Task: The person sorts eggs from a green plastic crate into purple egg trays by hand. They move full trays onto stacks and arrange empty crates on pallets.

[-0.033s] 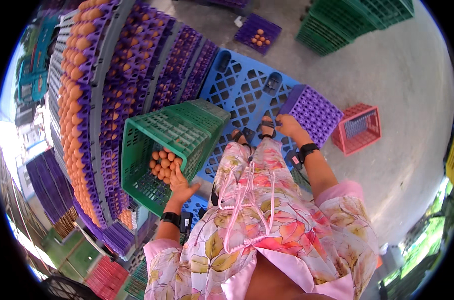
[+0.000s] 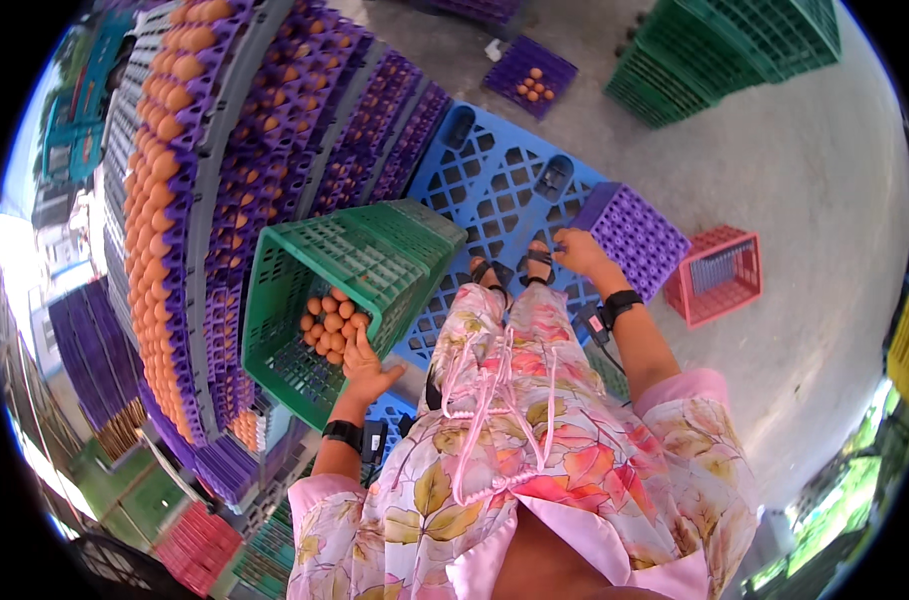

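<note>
My left hand (image 2: 367,368) is at the near edge of a tall green plastic crate (image 2: 319,245). Its thumb is spread out, and its fingers reach over the rim to a heap of brown eggs (image 2: 332,325) inside. No egg is visibly gripped there. My right hand (image 2: 582,252) is beside the near left corner of a block of stacked purple egg trays (image 2: 639,240). Its fingers are curled and point left, and anything inside them is hidden. The crate and the purple stack are both by the blue pallet (image 2: 494,150), around my sandalled feet.
Tall purple tray stacks filled with eggs (image 2: 159,250) rise on the left. A purple tray (image 2: 509,75) with several eggs lies on the floor ahead. Green crates (image 2: 709,60) stand far right. A pink crate (image 2: 714,310) holding grey trays is right of the purple stack.
The whole view has shifted slightly, with the far objects a little further right. Both hands keep nearly the same places beside the green crate and the purple stack.
</note>
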The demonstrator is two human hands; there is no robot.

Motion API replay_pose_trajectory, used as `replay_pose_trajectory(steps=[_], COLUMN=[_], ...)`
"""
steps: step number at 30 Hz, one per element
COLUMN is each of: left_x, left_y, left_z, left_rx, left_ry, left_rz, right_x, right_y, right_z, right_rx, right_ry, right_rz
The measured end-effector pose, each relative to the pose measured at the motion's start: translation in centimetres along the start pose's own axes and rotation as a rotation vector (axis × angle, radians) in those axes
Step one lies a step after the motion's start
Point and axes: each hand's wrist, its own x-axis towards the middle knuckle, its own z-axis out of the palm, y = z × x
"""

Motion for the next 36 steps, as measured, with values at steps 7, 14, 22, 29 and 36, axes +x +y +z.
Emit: replay_pose_trajectory(steps=[7,14,22,29,36], left_x=[-1.6,-3.8,-3.4,1.7,8.8], left_y=[-0.3,1.2,-0.2,0.5,4.9], left_z=[1.4,-0.4,-1.3,-16.2,-38.0], left_rx=[-0.064,-0.135,-0.419,-0.94,-0.613], left_ry=[0.187,0.147,0.157,0.592,1.12], left_rz=[0.014,-0.027,-0.006,0.144,0.306], right_x=[10.6,19.4,31.1,31.8,31.4], right_y=[-22.0,-49.7,-55.4,-56.7,-59.1], right_z=[-13.3,-24.7,-30.1,-32.6,-35.1], right_rx=[0.136,-0.387,-0.791,-0.797,0.596], right_ry=[0.27,0.584,0.452,0.197,-0.264], right_rz=[-0.532,-1.322,-1.008,-1.138,-0.654])
